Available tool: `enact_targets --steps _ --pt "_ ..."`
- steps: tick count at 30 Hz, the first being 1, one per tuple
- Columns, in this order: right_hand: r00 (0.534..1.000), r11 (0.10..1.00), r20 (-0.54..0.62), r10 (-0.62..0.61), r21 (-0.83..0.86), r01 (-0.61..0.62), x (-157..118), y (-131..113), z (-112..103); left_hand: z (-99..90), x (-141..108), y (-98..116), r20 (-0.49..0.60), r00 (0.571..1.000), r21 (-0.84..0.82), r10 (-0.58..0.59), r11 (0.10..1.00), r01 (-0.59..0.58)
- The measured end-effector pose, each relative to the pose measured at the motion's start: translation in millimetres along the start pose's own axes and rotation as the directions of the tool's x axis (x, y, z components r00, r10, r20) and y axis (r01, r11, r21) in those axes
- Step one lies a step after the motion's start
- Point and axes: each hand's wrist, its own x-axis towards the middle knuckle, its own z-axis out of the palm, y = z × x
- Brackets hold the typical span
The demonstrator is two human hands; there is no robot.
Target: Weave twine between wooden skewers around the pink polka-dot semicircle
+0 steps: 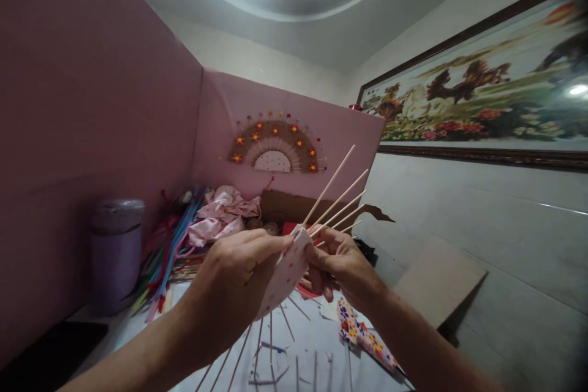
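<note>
Between my hands is a half-round piece of pale pink dotted fabric point(288, 271) with thin wooden sticks point(339, 196) fanning out of it. Several sticks point up to the right, and others stick out below toward the table. My left hand point(243, 263) grips the fabric's upper edge, thumb and forefinger pressed together near the stick ends. My right hand point(337, 260) pinches the opposite side, its fingers curled around the bases of the upper sticks. Part of the fabric is hidden behind my left hand.
A finished fan-shaped decoration point(274, 141) hangs on the pink board. Pink cloth point(225, 211), coloured pipe cleaners point(177, 251) and brown cardboard point(285, 205) lie at the back. A purple bin point(116, 257) stands left; flowered fabric point(367, 337) lies right on the white table point(316, 334).
</note>
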Motion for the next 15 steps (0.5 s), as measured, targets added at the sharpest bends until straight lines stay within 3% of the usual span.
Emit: enact_targets --steps 7,15 --pt "1.000 0.999 -0.024 -0.019 0.048 0.021 -2 4 -8 -0.5 -13 1 0.012 0.999 0.175 0.033 0.984 -0.034" --pt "0.997 0.996 -0.061 -0.056 0.066 0.060 -4 0 -19 -1.8 -19 -3 0.036 0.994 0.234 0.104 0.966 -0.110"
